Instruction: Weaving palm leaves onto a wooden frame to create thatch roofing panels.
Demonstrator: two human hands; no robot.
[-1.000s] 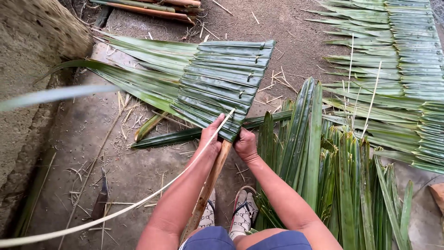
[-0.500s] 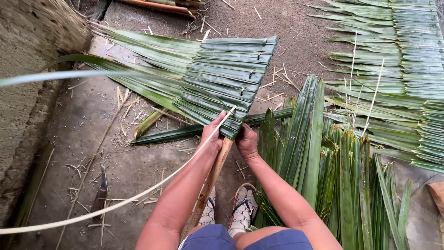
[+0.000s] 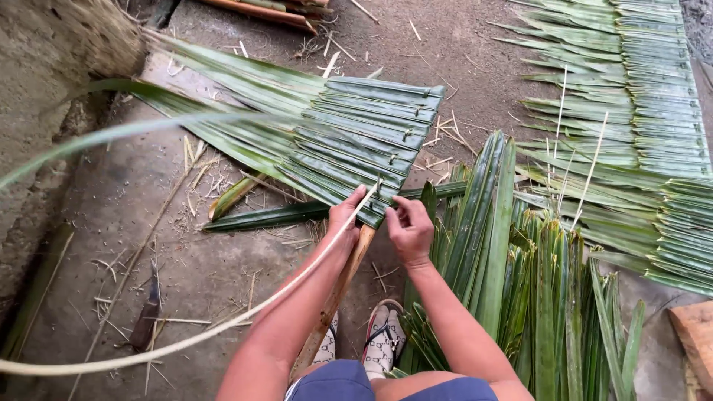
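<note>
Concrete floor (image 3: 208, 267) lies under me, littered with dry straw bits. My left hand (image 3: 346, 217) pinches a long pale strip (image 3: 223, 327) against the near edge of the folded leaf panel (image 3: 356, 141), which rests on a wooden stick (image 3: 338, 289). My right hand (image 3: 410, 229) hovers just beside it, fingers loosely curled, over loose green leaves (image 3: 520, 297).

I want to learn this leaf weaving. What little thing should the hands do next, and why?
Probably pull the pale strip through. Its tip pokes into the nearest folded leaf at the panel's edge, right by the left hand, and a long slack length trails behind. The right hand is open beside it, well placed to catch the tip.
</note>
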